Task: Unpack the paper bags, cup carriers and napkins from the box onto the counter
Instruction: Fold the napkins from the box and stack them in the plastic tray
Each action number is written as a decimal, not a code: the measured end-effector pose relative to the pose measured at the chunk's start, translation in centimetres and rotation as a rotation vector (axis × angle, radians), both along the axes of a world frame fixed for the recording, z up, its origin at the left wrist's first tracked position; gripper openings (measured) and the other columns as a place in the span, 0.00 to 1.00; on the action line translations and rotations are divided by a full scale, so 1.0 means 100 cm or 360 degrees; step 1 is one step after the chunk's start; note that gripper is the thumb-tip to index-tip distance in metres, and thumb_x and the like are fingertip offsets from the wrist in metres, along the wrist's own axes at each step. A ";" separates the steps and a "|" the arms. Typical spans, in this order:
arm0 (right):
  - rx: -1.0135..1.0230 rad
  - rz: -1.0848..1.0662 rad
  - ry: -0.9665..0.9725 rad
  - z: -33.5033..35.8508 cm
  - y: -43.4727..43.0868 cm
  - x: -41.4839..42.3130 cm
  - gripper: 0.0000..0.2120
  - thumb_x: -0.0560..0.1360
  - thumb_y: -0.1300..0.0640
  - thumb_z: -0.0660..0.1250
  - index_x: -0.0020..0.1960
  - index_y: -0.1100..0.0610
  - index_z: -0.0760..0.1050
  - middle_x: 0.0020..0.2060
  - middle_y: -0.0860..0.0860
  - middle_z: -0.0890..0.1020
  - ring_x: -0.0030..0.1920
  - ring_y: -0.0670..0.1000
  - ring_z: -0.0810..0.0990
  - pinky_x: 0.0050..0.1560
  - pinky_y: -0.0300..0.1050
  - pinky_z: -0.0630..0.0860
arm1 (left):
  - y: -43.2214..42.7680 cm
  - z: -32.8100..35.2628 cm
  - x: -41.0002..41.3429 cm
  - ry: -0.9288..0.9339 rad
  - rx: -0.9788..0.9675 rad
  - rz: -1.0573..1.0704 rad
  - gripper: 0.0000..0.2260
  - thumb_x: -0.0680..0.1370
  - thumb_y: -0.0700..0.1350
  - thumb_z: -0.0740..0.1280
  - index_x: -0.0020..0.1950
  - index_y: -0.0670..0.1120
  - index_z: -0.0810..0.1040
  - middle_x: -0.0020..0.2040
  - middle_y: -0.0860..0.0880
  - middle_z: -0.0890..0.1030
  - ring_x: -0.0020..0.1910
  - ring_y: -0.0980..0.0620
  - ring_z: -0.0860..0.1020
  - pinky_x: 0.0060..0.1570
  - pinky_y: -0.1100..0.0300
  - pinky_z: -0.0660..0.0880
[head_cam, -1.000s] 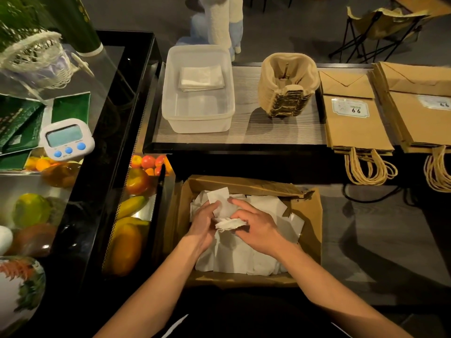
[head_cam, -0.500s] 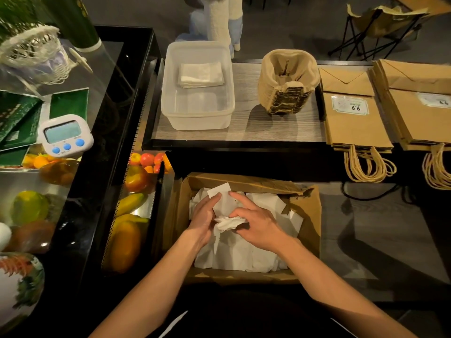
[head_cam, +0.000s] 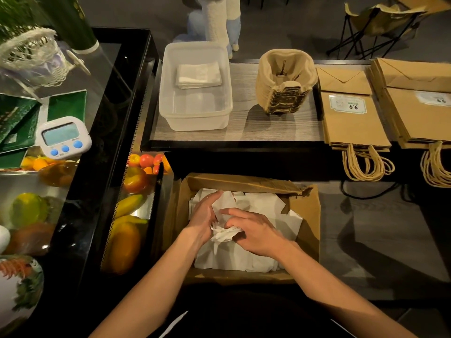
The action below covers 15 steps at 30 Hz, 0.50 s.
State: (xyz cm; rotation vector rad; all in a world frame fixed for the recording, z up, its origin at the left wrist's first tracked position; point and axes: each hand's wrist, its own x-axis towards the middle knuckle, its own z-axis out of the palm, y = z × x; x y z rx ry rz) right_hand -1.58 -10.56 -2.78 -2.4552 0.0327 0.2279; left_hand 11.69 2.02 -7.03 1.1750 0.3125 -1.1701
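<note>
An open cardboard box [head_cam: 305,215] sits low in front of me, full of loose white napkins [head_cam: 263,208]. Both my hands are inside it. My left hand [head_cam: 203,215] and my right hand [head_cam: 253,228] close around a small bunch of napkins [head_cam: 225,234] gathered between them. On the counter beyond stand a clear plastic tub [head_cam: 195,118] with a few folded napkins [head_cam: 199,75], a stack of pulp cup carriers [head_cam: 284,84], and two piles of brown paper bags [head_cam: 351,118] [head_cam: 419,113].
A glass display case [head_cam: 97,181] with fruit stands to the left of the box. A white digital timer [head_cam: 64,137] and green packets [head_cam: 17,125] lie on top of it. Folding chairs [head_cam: 380,23] stand beyond the counter.
My hands have drawn closer together over the napkins, bunching them between the palms. The box and the counter items have not moved.
</note>
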 end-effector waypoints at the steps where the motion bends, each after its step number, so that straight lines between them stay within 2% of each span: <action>1: 0.0004 -0.0018 -0.0013 0.001 0.000 0.000 0.07 0.75 0.57 0.70 0.52 0.50 0.79 0.72 0.38 0.69 0.57 0.46 0.78 0.54 0.46 0.76 | 0.000 -0.001 0.000 -0.0065 -0.0016 -0.0016 0.32 0.73 0.57 0.77 0.70 0.42 0.76 0.63 0.35 0.81 0.63 0.34 0.80 0.67 0.38 0.74; 3: 0.0020 -0.0062 -0.0030 0.002 -0.001 0.000 0.07 0.75 0.57 0.71 0.52 0.49 0.78 0.73 0.38 0.67 0.56 0.46 0.78 0.52 0.43 0.73 | 0.000 0.002 -0.002 -0.0187 -0.0040 -0.0055 0.28 0.74 0.54 0.78 0.67 0.39 0.78 0.61 0.35 0.82 0.59 0.36 0.82 0.61 0.42 0.79; 5: 0.0033 -0.0099 -0.0042 0.002 -0.002 0.000 0.07 0.75 0.55 0.72 0.53 0.49 0.78 0.73 0.39 0.66 0.53 0.47 0.78 0.50 0.41 0.72 | 0.001 0.007 -0.004 -0.0219 -0.0021 -0.0039 0.21 0.74 0.48 0.77 0.62 0.39 0.80 0.55 0.36 0.83 0.49 0.40 0.85 0.47 0.51 0.82; 7: 0.0036 -0.0107 -0.0011 0.002 -0.002 0.000 0.07 0.76 0.55 0.72 0.53 0.48 0.78 0.73 0.39 0.65 0.55 0.45 0.77 0.52 0.40 0.70 | 0.001 0.008 -0.004 -0.0168 0.0021 0.0035 0.21 0.75 0.47 0.76 0.64 0.38 0.78 0.54 0.37 0.84 0.47 0.40 0.85 0.40 0.54 0.81; 10: 0.0065 -0.0077 0.0007 0.000 0.000 -0.001 0.07 0.76 0.54 0.71 0.53 0.48 0.78 0.70 0.39 0.69 0.57 0.45 0.76 0.56 0.42 0.72 | 0.001 0.007 -0.003 -0.0118 0.0095 0.0126 0.21 0.78 0.49 0.73 0.69 0.44 0.75 0.59 0.38 0.84 0.54 0.38 0.84 0.43 0.52 0.81; 13: 0.0093 -0.0042 0.0010 -0.001 0.003 -0.002 0.06 0.75 0.54 0.71 0.52 0.49 0.78 0.62 0.39 0.74 0.52 0.44 0.77 0.51 0.44 0.75 | 0.000 0.013 -0.003 -0.0112 0.0105 0.0211 0.18 0.79 0.49 0.72 0.67 0.47 0.76 0.59 0.40 0.85 0.58 0.39 0.83 0.57 0.45 0.80; 15: 0.0100 -0.0052 -0.0006 -0.002 0.004 -0.002 0.07 0.75 0.54 0.71 0.52 0.49 0.79 0.62 0.39 0.74 0.50 0.44 0.77 0.50 0.45 0.75 | -0.001 0.013 0.000 -0.0187 0.0141 0.0234 0.17 0.79 0.50 0.72 0.66 0.47 0.77 0.59 0.41 0.85 0.58 0.39 0.83 0.61 0.41 0.77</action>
